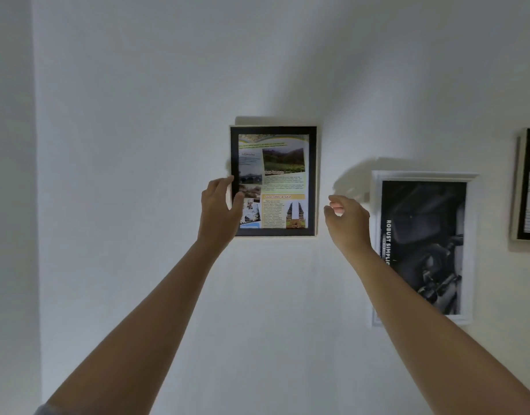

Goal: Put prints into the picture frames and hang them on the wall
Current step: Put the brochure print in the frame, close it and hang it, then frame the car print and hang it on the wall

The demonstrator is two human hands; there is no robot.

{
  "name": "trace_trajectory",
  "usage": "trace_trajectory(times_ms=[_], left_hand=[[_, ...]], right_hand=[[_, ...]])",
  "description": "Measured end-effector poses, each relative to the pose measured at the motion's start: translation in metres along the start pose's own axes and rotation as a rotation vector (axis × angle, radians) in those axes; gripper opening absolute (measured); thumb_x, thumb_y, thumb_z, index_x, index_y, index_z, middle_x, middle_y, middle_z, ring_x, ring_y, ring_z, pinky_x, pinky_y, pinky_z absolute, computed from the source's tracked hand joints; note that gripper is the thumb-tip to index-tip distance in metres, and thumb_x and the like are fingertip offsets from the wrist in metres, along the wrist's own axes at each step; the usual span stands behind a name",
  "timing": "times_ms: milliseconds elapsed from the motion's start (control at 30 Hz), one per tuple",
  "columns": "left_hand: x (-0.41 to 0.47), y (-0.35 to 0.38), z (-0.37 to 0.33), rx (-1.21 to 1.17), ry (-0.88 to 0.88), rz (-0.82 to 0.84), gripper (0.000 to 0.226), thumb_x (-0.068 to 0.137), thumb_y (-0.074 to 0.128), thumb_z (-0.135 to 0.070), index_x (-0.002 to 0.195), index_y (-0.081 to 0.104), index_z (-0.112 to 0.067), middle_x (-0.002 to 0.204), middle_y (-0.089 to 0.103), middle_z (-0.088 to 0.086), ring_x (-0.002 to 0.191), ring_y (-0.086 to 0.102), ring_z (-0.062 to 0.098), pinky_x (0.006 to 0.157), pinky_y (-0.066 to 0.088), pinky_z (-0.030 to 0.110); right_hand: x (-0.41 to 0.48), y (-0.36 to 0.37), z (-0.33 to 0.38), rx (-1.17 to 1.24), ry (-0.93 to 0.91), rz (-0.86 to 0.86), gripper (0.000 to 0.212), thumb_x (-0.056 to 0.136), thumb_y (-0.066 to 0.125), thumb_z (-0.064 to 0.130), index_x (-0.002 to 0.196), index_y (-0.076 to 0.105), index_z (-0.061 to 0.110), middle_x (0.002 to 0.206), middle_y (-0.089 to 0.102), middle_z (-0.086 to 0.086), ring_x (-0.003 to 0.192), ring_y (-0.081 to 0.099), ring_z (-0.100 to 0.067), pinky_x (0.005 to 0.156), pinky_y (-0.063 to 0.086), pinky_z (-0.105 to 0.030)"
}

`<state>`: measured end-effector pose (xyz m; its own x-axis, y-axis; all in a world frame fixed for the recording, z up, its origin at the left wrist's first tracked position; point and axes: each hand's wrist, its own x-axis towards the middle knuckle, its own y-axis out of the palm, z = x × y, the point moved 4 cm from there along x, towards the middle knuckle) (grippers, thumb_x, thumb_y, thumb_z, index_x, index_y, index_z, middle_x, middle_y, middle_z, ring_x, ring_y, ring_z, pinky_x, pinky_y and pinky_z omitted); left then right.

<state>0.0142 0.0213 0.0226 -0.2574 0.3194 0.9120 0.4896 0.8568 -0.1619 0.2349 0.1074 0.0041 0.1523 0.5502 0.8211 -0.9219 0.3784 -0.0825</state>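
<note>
— Black frame flat against the wall?
— Yes, colour print inside. My left hand grips its left edge, thumb over the front. My right hand hovers loose beside the right edge, holding nothing. Moulded white frame behind that wrist.

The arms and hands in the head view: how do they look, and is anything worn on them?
The left forearm and right forearm are bare. The left hand and right hand show no glove, ring or watch. A bit of pale grey cloth, perhaps a sleeve, shows at the left elbow.
</note>
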Motion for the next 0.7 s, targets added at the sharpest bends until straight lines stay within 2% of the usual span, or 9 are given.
trace_trajectory(times_ms=[167,300,400,533,700], left_hand=[[-0.002,0.013,-0.058,0.035,0.015,0.009,0.035,0.095,0.047,-0.02,0.128,0.049,-0.007,0.131,0.049,0.009,0.122,0.041,0.02,0.087,0.026,0.01],[-0.011,0.057,-0.115,0.002,0.095,0.079,0.037,0.091,0.051,-0.027,0.122,0.055,-0.007,0.12,0.056,0.01,0.116,0.049,0.025,0.098,0.038,0.034],[-0.018,0.105,-0.169,-0.064,0.133,0.122,0.037,0.091,0.053,-0.026,0.123,0.054,-0.007,0.117,0.058,0.008,0.112,0.051,0.024,0.099,0.04,0.035],[-0.037,0.187,-0.249,-0.182,0.169,0.206,0.037,0.093,0.052,-0.024,0.127,0.051,-0.009,0.122,0.055,0.007,0.112,0.051,0.021,0.099,0.042,0.034],[-0.068,0.291,-0.318,-0.257,0.152,0.309,0.044,0.094,0.048,-0.026,0.135,0.042,-0.011,0.133,0.047,0.007,0.123,0.044,0.021,0.105,0.037,0.038]], right_hand=[[0.017,-0.052,-0.003,-0.036,-0.079,0.063,0.029,0.09,0.053,0.01,0.118,0.06,0.004,0.115,0.062,-0.013,0.104,0.059,-0.022,0.088,0.043,-0.022],[0.033,-0.114,-0.021,-0.071,-0.113,0.069,0.027,0.089,0.054,0.008,0.114,0.061,0.001,0.113,0.064,-0.015,0.103,0.06,-0.026,0.091,0.046,-0.027],[0.048,-0.173,-0.045,-0.113,-0.085,0.036,0.028,0.089,0.052,0.008,0.115,0.061,0.002,0.114,0.063,-0.014,0.104,0.06,-0.024,0.091,0.042,-0.022],[0.07,-0.261,-0.093,-0.209,-0.049,-0.043,0.029,0.088,0.052,0.009,0.115,0.061,0.003,0.112,0.063,-0.015,0.104,0.058,-0.027,0.091,0.04,-0.024],[0.086,-0.35,-0.166,-0.283,0.047,-0.106,0.031,0.088,0.051,0.009,0.117,0.06,0.001,0.112,0.063,-0.017,0.102,0.059,-0.028,0.092,0.044,-0.031]])
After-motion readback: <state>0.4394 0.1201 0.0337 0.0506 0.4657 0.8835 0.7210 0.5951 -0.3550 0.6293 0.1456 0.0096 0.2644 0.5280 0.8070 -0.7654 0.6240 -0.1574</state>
